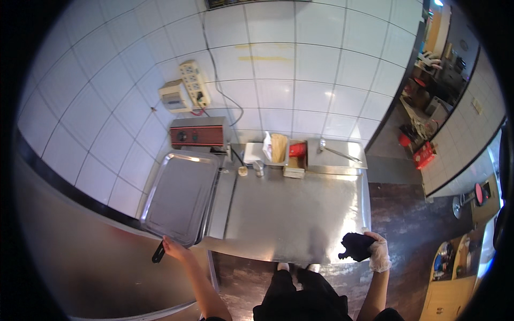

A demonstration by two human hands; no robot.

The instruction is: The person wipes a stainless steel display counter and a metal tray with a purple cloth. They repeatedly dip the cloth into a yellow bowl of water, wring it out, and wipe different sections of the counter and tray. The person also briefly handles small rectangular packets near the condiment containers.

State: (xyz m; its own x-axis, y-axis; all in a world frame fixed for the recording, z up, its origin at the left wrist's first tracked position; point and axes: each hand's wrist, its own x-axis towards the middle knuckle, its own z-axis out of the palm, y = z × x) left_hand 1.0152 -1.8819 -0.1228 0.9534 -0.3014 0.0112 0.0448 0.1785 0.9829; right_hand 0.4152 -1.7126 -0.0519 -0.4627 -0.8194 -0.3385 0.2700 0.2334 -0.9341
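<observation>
My left hand (pixel 175 248), bare, is at the near corner of a rectangular stainless steel tray (pixel 178 196). Beside its fingers a black handle (pixel 158 252) sticks out past the tray's near edge; whether the hand grips the handle or the tray rim, I cannot tell. My right hand (pixel 378 250) wears a thin clear glove and holds a bunched black cloth (pixel 356 246) over the near right corner of the steel worktop (pixel 289 212).
Behind the tray stands a steel electric appliance (pixel 198 134) with a red front. Along the tiled wall are a container with light brown contents (pixel 278 147), a red packet (pixel 297 149) and a ladle (pixel 341 152) on a steel lid (pixel 335 160). A doorway opens at the right.
</observation>
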